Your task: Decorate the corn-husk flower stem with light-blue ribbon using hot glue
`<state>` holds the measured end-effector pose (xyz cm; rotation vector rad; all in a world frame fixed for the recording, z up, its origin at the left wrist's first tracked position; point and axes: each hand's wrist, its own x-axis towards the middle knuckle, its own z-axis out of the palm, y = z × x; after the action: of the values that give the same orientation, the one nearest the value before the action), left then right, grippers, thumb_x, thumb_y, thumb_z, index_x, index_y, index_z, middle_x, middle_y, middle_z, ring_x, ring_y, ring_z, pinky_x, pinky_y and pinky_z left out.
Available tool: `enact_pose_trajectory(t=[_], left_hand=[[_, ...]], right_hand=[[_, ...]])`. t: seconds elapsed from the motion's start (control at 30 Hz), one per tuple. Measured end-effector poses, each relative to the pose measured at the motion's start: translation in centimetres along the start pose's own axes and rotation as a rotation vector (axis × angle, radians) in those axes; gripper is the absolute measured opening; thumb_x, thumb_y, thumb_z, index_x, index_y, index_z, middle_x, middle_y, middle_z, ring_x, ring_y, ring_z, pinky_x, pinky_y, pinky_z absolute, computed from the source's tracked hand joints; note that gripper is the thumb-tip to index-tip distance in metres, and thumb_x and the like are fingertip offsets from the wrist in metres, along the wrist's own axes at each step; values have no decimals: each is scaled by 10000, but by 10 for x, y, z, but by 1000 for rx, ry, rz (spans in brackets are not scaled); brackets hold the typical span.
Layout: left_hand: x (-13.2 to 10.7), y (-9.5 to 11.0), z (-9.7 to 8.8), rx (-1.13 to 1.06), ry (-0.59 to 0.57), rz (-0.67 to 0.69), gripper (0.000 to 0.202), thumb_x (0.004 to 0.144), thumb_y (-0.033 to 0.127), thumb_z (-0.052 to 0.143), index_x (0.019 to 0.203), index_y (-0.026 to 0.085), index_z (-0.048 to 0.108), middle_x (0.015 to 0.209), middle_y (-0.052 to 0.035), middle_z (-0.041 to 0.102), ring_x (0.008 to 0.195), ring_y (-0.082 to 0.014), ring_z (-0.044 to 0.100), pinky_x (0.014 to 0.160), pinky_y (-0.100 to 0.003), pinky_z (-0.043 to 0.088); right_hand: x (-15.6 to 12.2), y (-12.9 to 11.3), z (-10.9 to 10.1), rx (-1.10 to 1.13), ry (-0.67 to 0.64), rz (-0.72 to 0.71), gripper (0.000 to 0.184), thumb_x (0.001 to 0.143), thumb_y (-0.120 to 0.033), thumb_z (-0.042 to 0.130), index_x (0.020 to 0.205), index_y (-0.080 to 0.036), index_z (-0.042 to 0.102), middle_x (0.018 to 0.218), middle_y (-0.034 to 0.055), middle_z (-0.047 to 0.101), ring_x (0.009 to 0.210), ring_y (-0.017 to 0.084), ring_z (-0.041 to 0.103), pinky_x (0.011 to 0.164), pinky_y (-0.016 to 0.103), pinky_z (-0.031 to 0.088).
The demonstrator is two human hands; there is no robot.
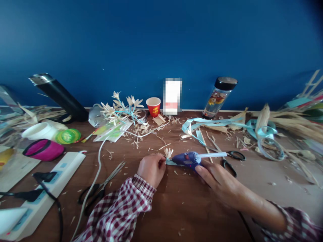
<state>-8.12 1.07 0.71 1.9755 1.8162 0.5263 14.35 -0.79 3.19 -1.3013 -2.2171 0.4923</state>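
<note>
In the head view, my left hand (pixel 152 169) is left of the frame's centre, its fingers curled closed and the tips pinching at the base of a small pale flower (pixel 168 153). The flower stands just right of those fingertips, petals upward, with a strip of light-blue ribbon (pixel 170 162) at its foot running rightward along the table (pixel 176 215).

My right hand (pixel 215 179), right of centre, is wrapped around the grip of a blue glue gun (pixel 186 158). The gun's long axis runs nearly level across the frame: the nozzle points left at the flower's base, and the white glue stick (pixel 213 155) juts out to the right. So the flower sits between my left fingertips and the nozzle, with my left hand nearer to it. The nozzle looks very close to the ribbon; whether they touch, I cannot tell.

One pair of scissors (pixel 99 188) lies lower left, beside my sleeve. A bunch of similar flowers (pixel 123 111) rests left of the red cup (pixel 154 107) in the upper middle.
</note>
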Motion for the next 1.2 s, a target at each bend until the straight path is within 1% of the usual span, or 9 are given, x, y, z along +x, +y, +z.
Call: enact_pose_trajectory(t=[0.2, 0.37, 0.53, 0.63, 0.8, 0.97, 1.03, 1.13, 1.2], left_hand=[[0, 0, 0, 17, -5, 0, 142, 763, 187, 524, 719, 207, 657, 701, -26, 683, 671, -166, 620, 635, -267, 441], [0, -1, 2, -21, 15, 10, 132, 753, 179, 527, 743, 205, 656, 710, -22, 682, 672, -161, 619, 648, -260, 444], [1, 0, 0, 39, -4, 1, 158, 775, 204, 505, 690, 209, 638, 697, -29, 678, 656, -169, 610, 627, -273, 427], [0, 0, 1, 8, -1, 4, 140, 764, 198, 517, 720, 206, 649, 704, -28, 682, 672, -167, 618, 646, -269, 435], [-1, -2, 3, -22, 18, -20, 135, 743, 188, 534, 747, 199, 669, 697, -27, 681, 667, -162, 619, 642, -259, 445], [0, -1, 3, 10, 1, -24, 149, 748, 191, 523, 731, 197, 671, 706, -32, 683, 669, -161, 614, 650, -260, 443], [0, -1, 3, 14, -10, -26, 153, 749, 195, 522, 740, 194, 675, 717, -36, 687, 672, -162, 615, 653, -262, 441], [0, 0, 2, 6, -15, -36, 157, 753, 206, 520, 740, 196, 677, 710, -35, 687, 665, -162, 618, 640, -257, 434], [0, -1, 1, 6, -12, -38, 159, 757, 213, 520, 726, 198, 675, 695, -32, 684, 660, -161, 617, 631, -253, 428]], right_hand=[[-4, 4, 0, 31, -9, 45, 242, 944, -330, 370, 912, -230, 587, 618, 7, 647, 538, 170, 623, 492, 280, 521], [-6, 7, 0, 20, -38, 87, 249, 941, -347, 374, 971, -224, 588, 618, 7, 649, 528, 176, 613, 481, 289, 516], [-2, 0, -6, 90, -69, 85, 249, 953, -316, 359, 904, -244, 592, 652, -4, 668, 553, 158, 619, 545, 277, 522], [2, -3, -5, 80, -79, 70, 280, 951, -335, 350, 867, -235, 597, 640, -4, 670, 557, 163, 627, 544, 281, 515], [-3, 4, -2, 13, -66, 67, 298, 941, -360, 345, 891, -228, 608, 631, 9, 661, 568, 170, 635, 521, 280, 503], [-14, 11, -1, 13, 18, 83, 272, 934, -372, 373, 1037, -216, 570, 824, 54, 698, 707, 194, 658, 634, 317, 535], [-14, 8, -1, 35, -13, 96, 280, 941, -375, 358, 1054, -218, 561, 777, 34, 690, 688, 187, 656, 617, 312, 528], [-10, 2, -1, 50, -99, 80, 342, 951, -393, 301, 952, -214, 592, 662, 16, 662, 584, 180, 637, 552, 311, 512], [-9, 1, 0, 38, -92, 82, 363, 948, -407, 301, 945, -199, 598, 712, 41, 678, 622, 192, 651, 577, 326, 521]])
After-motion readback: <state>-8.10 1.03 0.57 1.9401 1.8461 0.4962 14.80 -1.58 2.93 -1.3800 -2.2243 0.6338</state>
